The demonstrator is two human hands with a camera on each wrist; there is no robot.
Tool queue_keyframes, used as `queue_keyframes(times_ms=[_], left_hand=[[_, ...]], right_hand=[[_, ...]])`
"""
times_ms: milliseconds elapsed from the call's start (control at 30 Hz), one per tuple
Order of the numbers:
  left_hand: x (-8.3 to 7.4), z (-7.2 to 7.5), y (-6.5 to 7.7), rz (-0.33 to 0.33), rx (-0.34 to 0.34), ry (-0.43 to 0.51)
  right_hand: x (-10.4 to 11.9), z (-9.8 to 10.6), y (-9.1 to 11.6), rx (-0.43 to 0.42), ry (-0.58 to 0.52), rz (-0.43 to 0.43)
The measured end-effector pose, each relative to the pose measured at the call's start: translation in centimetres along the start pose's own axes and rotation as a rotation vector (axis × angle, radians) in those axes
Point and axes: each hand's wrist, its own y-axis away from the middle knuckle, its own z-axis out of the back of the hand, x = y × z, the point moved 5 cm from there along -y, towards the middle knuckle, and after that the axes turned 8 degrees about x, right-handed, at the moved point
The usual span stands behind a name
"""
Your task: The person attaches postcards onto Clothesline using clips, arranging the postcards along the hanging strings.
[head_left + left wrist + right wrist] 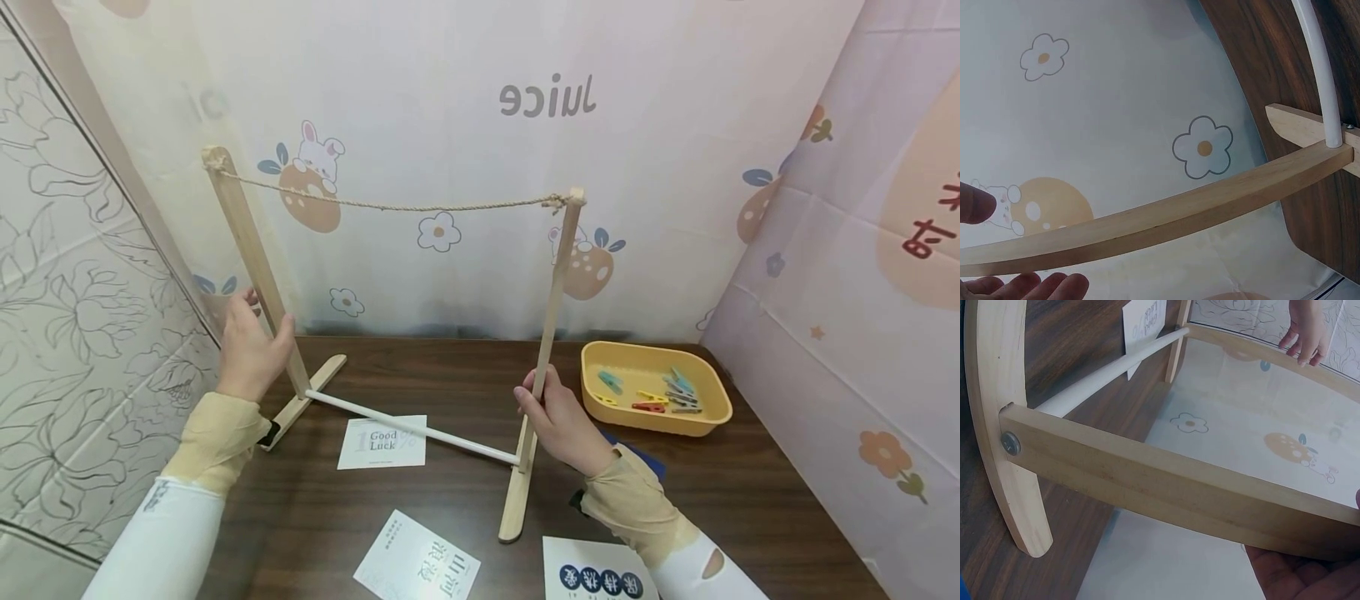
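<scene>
A wooden frame stands on the table, with a twine line (397,207) tied between its two post tops and a white rod (420,431) joining them low down. My left hand (251,350) is around the left post (251,242). In the left wrist view its thumb (975,204) stands apart from the wood, and the fingers (1054,286) lie loosely along the lower side. With my right hand (562,421) I grip the right post (557,292) above its foot (514,504); the fingers (1297,575) pass beneath it in the right wrist view.
A yellow basket (652,423) holding several clothespins (678,387) is at the back right. On the table lie a "Good Luck" card (381,454), a second printed card (408,554), another card (558,554) and something blue (637,454) partly behind my right hand. A printed curtain (450,125) hangs behind.
</scene>
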Motion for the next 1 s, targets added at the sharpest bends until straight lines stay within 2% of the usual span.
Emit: queue_keyframes(times_ms=[367,733,1000], left_hand=[[0.5,-0.2,-1.0,-0.009,0.056,0.026],[1.2,-0.4,-1.6,-0.003,0.066,0.072],[1.5,-0.7,-1.8,0.019,0.12,0.044]], right_hand=[[0.0,-0.1,0.0,-0.006,0.016,-0.004],[-0.1,-0.1,-0.2,-0.012,0.03,0.006],[-0.1,-0.1,-0.1,-0.025,0.045,0.004]])
